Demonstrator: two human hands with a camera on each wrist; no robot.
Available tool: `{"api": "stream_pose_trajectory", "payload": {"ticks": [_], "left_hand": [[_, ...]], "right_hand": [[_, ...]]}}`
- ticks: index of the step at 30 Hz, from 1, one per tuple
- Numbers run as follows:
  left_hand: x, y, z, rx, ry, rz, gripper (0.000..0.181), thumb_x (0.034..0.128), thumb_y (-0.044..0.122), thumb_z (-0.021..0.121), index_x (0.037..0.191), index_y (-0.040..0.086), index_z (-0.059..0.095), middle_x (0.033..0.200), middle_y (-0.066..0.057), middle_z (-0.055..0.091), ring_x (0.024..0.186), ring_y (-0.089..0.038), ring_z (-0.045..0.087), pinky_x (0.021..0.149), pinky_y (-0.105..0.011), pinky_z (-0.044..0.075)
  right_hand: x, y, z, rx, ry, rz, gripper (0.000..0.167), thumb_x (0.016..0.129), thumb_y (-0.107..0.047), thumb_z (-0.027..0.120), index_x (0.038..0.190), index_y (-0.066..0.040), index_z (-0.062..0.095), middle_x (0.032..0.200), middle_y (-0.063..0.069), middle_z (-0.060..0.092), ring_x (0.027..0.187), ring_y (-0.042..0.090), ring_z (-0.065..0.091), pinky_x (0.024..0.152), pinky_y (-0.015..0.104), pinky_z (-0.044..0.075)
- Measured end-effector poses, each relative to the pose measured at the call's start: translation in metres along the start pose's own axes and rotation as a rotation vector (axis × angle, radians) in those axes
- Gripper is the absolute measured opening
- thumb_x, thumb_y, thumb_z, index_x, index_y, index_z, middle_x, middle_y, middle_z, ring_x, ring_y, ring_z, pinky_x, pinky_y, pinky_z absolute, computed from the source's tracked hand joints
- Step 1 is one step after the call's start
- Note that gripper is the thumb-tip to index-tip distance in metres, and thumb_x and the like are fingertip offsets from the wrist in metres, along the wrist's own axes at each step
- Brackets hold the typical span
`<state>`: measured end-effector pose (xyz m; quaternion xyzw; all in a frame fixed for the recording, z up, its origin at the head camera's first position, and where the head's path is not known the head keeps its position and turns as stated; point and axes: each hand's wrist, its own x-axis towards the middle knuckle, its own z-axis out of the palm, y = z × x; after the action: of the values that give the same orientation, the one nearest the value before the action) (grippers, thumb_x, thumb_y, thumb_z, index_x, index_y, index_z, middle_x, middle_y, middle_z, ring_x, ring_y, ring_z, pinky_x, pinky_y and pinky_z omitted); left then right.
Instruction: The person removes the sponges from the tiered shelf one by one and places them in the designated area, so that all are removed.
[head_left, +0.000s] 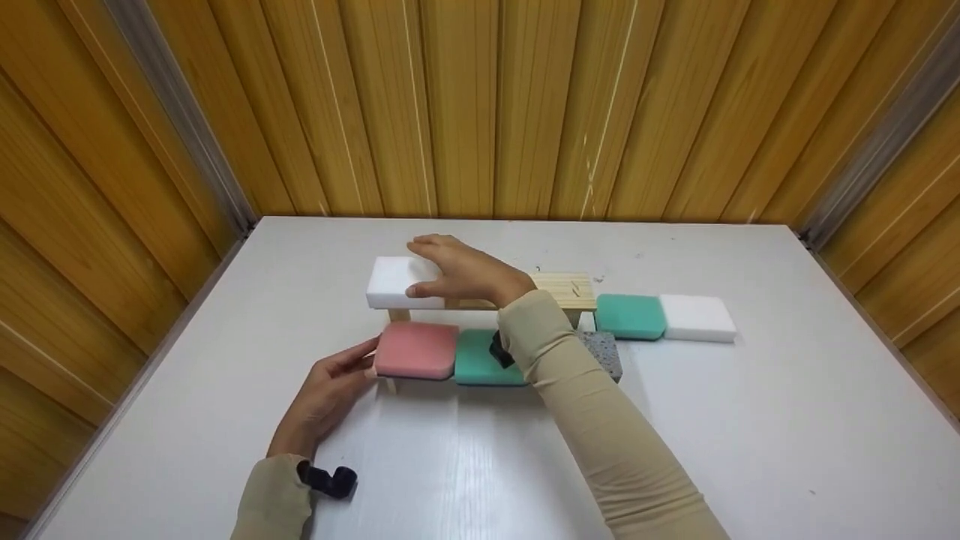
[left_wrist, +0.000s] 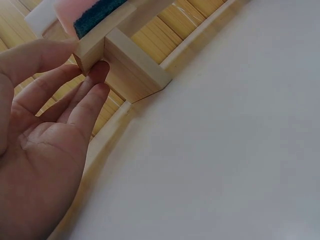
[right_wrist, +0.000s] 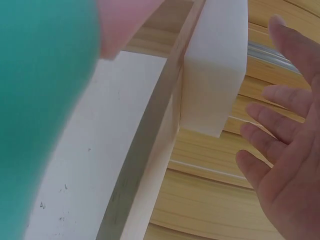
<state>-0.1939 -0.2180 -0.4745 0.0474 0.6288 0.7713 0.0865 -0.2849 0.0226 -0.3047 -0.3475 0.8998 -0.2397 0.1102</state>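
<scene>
A wooden two-level rack (head_left: 559, 289) stands on the table. My left hand (head_left: 326, 394) pinches the left end of its front board (left_wrist: 92, 55), thumb above and fingers beneath. On that front level lie a pink sponge (head_left: 416, 350) with a dark underside, a green sponge (head_left: 484, 360) and a grey speckled block (head_left: 602, 352), partly hidden by my right sleeve. At the left end of the higher back board sits a white sponge (head_left: 397, 281). My right hand (head_left: 469, 274) hovers by this white sponge with fingers spread; the right wrist view shows a gap between them.
On the table to the right of the rack, another green sponge (head_left: 630, 316) and another white sponge (head_left: 699, 318) lie side by side. Wood-patterned panels (head_left: 465, 112) rise behind the white table (head_left: 750, 435) and along both sides.
</scene>
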Motion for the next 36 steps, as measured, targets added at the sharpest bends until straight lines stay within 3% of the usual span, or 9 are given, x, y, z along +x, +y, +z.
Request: {"api": "stream_pose_trajectory", "payload": {"ticks": [14,23,36], "left_hand": [[-0.001,0.003,0.001,-0.011,-0.018,-0.007,0.06,0.0863,-0.001,0.065,0.142,0.0,0.044,0.146,-0.009,0.047,0.124,-0.015,0.056,0.103,-0.025,0.045],[-0.003,0.002,-0.001,-0.018,-0.016,-0.013,0.06,0.0869,-0.001,0.065,0.143,0.0,0.043,0.146,-0.004,0.047,0.125,-0.015,0.054,0.103,-0.026,0.045],[-0.001,0.004,0.001,-0.012,0.015,-0.033,0.058,0.0867,-0.001,0.065,0.141,0.001,0.045,0.147,-0.009,0.045,0.124,-0.014,0.055,0.102,-0.025,0.046]], "right_hand": [[0.004,-0.007,0.01,0.004,0.0,0.032,0.075,0.089,-0.037,0.068,0.151,-0.015,0.031,0.158,0.005,0.026,0.142,0.02,0.029,0.113,0.037,0.035],[0.007,-0.009,0.017,-0.018,-0.006,0.017,0.074,0.09,-0.035,0.067,0.151,-0.013,0.032,0.158,0.007,0.027,0.144,0.022,0.027,0.115,0.037,0.033],[0.007,-0.006,0.02,-0.068,0.002,0.017,0.067,0.091,-0.031,0.067,0.148,-0.012,0.038,0.157,0.012,0.029,0.143,0.025,0.03,0.113,0.038,0.036]]}}
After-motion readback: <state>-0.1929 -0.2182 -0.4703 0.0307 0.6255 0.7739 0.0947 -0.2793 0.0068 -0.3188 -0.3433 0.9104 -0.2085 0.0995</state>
